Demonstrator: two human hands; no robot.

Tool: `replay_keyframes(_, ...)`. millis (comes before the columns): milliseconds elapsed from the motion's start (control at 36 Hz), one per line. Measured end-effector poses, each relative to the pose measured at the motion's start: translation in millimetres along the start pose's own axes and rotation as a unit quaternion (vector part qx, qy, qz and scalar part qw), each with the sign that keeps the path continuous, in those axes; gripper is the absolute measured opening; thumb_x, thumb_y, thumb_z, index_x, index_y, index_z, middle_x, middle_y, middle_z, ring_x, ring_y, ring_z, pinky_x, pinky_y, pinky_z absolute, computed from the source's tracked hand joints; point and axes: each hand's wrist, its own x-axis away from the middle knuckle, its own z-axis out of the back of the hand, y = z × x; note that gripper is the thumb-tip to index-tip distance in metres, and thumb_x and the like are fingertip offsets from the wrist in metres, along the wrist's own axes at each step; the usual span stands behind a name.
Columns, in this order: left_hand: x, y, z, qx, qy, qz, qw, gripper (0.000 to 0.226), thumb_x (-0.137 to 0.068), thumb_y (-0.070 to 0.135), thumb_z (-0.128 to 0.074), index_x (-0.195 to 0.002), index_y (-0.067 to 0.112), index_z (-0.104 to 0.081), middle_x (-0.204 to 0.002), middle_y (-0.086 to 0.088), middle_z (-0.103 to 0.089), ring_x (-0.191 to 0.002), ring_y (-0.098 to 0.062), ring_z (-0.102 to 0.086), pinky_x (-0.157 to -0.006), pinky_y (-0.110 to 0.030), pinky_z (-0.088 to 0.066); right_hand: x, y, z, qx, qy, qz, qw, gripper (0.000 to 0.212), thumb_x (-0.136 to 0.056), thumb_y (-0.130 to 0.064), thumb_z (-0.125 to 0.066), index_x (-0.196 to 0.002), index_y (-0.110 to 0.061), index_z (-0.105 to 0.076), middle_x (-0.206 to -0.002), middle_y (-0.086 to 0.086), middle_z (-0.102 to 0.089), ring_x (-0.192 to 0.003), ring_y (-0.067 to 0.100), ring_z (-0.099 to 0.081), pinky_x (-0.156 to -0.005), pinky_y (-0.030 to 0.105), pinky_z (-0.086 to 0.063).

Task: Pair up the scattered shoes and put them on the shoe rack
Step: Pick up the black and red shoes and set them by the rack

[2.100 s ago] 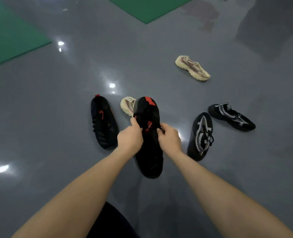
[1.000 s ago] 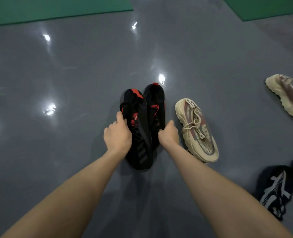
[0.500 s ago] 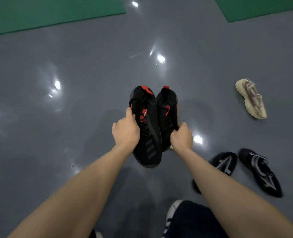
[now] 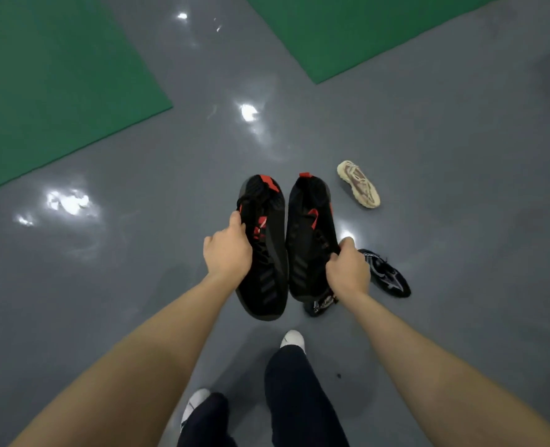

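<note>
Two black sneakers with red tabs hang side by side above the grey floor. My left hand (image 4: 227,253) grips the left black sneaker (image 4: 264,250) at its collar. My right hand (image 4: 347,269) grips the right black sneaker (image 4: 310,233) along its outer edge. A beige sneaker (image 4: 359,184) lies on the floor beyond them to the right. A black shoe with white pattern (image 4: 388,274) lies just right of my right hand; another black patterned shoe (image 4: 320,305) peeks out below the held pair. No shoe rack is in view.
Green mats cover the floor at the far left (image 4: 51,88) and the top right (image 4: 357,27). My own legs in dark trousers and white shoes (image 4: 293,339) stand at the bottom centre. Ceiling lights glare on the glossy grey floor (image 4: 138,253).
I have stood up with the black pair, lifting both sneakers off the floor. The view has swung, so the beige and patterned shoes now lie further below and to the right.
</note>
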Motion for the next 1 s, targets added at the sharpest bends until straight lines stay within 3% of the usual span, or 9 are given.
replay_keyframes(139,29.4,42.1,55.2,-0.041,-0.025,-0.064,0.997,0.027,-0.101,0.014,-0.026,-0.122,0.011,-0.043,-0.086,-0.012,-0.067,-0.083,-0.033,-0.06,-0.076,-0.033,-0.028,49.7,3.5,64.5,-0.031,0.02,-0.024,0.999,0.002,-0.094,-0.009,-0.043,-0.095,-0.008,-0.043,-0.085,0.01,-0.053,-0.075,0.025,-0.043,-0.064,0.033,-0.034)
replay_keyframes(306,74.4,63.2,92.8,-0.065,-0.041,-0.161,0.984,0.029,-0.098,0.009,-0.029,-0.122,0.012,-0.043,-0.085,-0.011,-0.067,-0.085,-0.032,-0.06,-0.076,-0.033,-0.028,121.8,14.2,91.9,-0.09,0.075,-0.086,0.989,0.014,-0.093,-0.009,-0.044,-0.106,-0.006,-0.049,-0.098,0.014,-0.063,-0.091,0.035,-0.059,-0.072,0.038,-0.046)
replay_keyframes(500,142.3,75.0,127.3,-0.124,-0.088,-0.262,0.953,0.022,-0.095,0.008,-0.033,-0.113,0.011,-0.046,-0.088,-0.012,-0.067,-0.087,-0.033,-0.06,-0.078,-0.036,-0.032,232.9,36.5,106.1,-0.092,0.096,-0.192,0.972,0.013,-0.091,-0.006,-0.041,-0.102,-0.004,-0.048,-0.095,0.018,-0.062,-0.09,0.038,-0.057,-0.068,0.037,-0.041)
replay_keyframes(722,236.1,101.1,139.2,-0.178,-0.124,-0.396,0.892,0.027,-0.096,0.009,-0.031,-0.121,0.011,-0.042,-0.09,-0.01,-0.066,-0.09,-0.032,-0.06,-0.078,-0.035,-0.032,346.0,80.0,121.8,-0.103,0.152,-0.277,0.943,0.012,-0.092,-0.006,-0.039,-0.101,-0.004,-0.047,-0.096,0.019,-0.063,-0.089,0.04,-0.058,-0.065,0.037,-0.037)
replay_keyframes(889,343.2,125.6,121.5,-0.226,-0.128,-0.52,0.814,0.044,-0.091,0.005,-0.036,-0.135,0.008,-0.036,-0.094,-0.009,-0.068,-0.09,-0.029,-0.062,-0.087,-0.035,-0.037,446.6,126.8,133.4,-0.087,0.199,-0.369,0.904,0.007,-0.09,-0.003,-0.038,-0.091,-0.01,-0.035,-0.09,0.018,-0.063,-0.084,0.039,-0.06,-0.061,0.035,-0.036)
replay_keyframes(1000,417.6,130.8,107.4,-0.222,-0.123,-0.578,0.775,0.043,-0.09,0.004,-0.039,-0.133,0.007,-0.037,-0.093,-0.009,-0.068,-0.09,-0.028,-0.061,-0.088,-0.033,-0.036,518.8,162.7,137.6,-0.088,0.232,-0.417,0.874,0.01,-0.09,-0.003,-0.038,-0.098,-0.006,-0.042,-0.09,0.017,-0.063,-0.084,0.039,-0.059,-0.06,0.035,-0.035)
